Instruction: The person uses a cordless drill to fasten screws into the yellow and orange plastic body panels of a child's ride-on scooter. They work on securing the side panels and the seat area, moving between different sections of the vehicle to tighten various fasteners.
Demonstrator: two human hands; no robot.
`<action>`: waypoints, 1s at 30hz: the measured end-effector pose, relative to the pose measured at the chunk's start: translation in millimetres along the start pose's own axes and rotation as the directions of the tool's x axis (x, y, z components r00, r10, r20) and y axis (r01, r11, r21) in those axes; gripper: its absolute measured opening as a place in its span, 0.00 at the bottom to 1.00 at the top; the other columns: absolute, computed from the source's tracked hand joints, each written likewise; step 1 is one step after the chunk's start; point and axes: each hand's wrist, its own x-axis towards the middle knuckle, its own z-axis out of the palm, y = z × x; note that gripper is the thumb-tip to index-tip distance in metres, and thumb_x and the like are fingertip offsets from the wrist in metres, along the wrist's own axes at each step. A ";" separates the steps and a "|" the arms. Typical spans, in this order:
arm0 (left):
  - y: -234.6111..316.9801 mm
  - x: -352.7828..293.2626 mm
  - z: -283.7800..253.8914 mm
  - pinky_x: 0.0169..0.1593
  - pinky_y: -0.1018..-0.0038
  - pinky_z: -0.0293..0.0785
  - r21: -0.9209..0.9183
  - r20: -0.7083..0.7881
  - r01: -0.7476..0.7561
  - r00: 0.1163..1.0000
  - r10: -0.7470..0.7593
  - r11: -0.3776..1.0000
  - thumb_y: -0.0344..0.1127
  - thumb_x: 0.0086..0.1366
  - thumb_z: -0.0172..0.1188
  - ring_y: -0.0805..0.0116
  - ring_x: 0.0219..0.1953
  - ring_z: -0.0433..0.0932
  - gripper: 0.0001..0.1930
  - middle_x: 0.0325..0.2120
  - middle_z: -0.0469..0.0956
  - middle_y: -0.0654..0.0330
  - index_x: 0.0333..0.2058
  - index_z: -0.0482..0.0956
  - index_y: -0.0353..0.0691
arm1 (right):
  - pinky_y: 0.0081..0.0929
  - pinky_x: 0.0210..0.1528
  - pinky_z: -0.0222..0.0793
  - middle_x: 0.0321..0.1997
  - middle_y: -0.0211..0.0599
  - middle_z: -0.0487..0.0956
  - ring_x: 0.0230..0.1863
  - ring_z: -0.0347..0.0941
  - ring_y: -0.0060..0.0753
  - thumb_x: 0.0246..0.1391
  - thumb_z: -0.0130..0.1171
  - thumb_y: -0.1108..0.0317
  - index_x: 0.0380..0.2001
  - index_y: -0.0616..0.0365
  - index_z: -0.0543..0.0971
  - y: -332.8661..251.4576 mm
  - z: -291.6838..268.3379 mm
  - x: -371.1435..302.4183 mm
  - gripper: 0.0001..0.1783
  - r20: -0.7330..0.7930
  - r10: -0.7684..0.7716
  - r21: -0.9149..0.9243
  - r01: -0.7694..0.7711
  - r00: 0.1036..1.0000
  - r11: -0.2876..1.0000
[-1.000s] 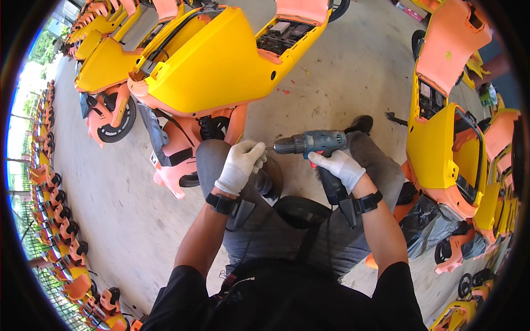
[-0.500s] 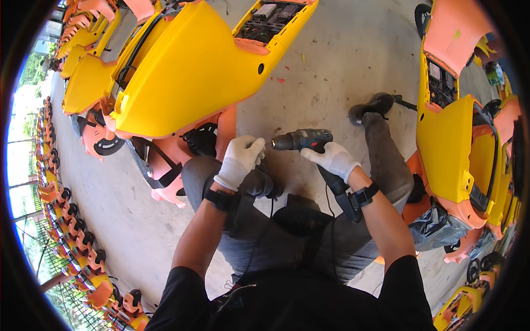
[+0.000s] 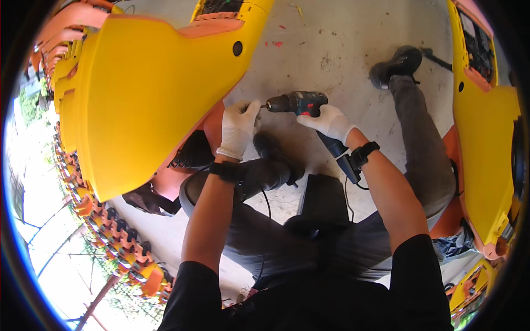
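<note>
Drill (image 3: 298, 103) hangs level over the floor, gripped in the gloved right hand (image 3: 329, 122), probably to keep it pointed sideways. Left hand (image 3: 238, 126): fingers (image 3: 254, 108) pinched at the bit (image 3: 264, 106), apparently steadying it; can't tell if a screw is in there too. Left of drill: large yellow body panel (image 3: 149, 99). Right of drill, well apart: second yellow panel (image 3: 481, 149). Beyond drill: grey floor (image 3: 337, 33), stained, red scraps (image 3: 277, 43). Far lower left of drill: row of orange-yellow bodies (image 3: 118, 229), bright open side past it.

A vehicle workshop: yellow-orange vehicles (image 3: 149, 99) (many in a row), 1 power drill (image 3: 301, 103).
</note>
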 end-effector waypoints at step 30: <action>-76.0 118.0 23.7 0.30 0.78 0.60 -0.977 0.190 0.207 0.955 -0.228 0.055 0.42 0.59 0.58 0.72 0.27 0.64 0.20 0.31 0.68 0.58 0.44 0.72 0.31 | 0.36 0.45 0.73 0.32 0.57 0.81 0.39 0.80 0.52 0.42 0.57 0.31 0.35 0.70 0.82 60.6 51.0 116.4 0.43 0.122 0.094 0.298 -0.127 0.988 0.946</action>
